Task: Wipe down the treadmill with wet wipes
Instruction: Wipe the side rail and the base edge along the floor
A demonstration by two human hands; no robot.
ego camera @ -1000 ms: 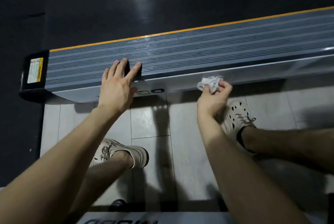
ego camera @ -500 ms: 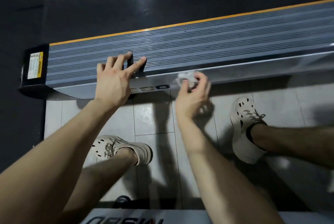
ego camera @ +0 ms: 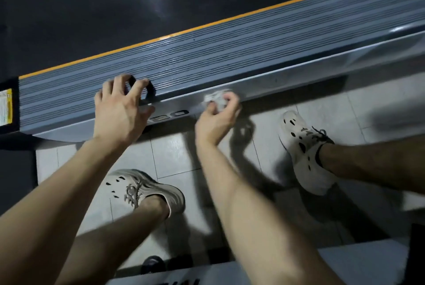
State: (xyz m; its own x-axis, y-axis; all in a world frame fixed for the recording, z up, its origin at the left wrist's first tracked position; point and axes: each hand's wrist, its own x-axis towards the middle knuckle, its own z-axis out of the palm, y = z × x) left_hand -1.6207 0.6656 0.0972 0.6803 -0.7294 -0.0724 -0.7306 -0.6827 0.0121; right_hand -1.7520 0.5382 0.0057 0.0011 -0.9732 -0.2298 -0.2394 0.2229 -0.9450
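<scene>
While the person crouches on the tiled floor (ego camera: 174,153) beside the treadmill (ego camera: 230,66), both hands reach forward to its near side rail. At the far left, the rail ends in a dark cap bearing a yellow and white label (ego camera: 5,107).

To the right of that, the left hand (ego camera: 119,114) is released and spread wide. Its fingers are arched with the tips resting on the ribbed top of the rail, and the thumb lies against the smooth side face below. It holds nothing.

Dark lettering (ego camera: 177,114) shows on the side face between the two hands, too blurred to read.

Further right, the right hand (ego camera: 215,123) is curled around a crumpled wipe (ego camera: 217,99), pinching it between thumb and fingers and pressing it against the side face, just under the ribbed edge. The wipe is a small, wrinkled, whitish wad, partly hidden by the fingers.

The treadmill's long axis runs from lower left to upper right. Its rail is grey-blue with fine lengthwise ribs. An orange-yellow stripe (ego camera: 207,26) lines the far edge, and the black belt (ego camera: 115,8) lies beyond it. The side face is glossy and catches the light towards the right.

A pale shoe (ego camera: 142,190) stands below the left forearm, and another (ego camera: 305,153) stands right of the wipe.
</scene>
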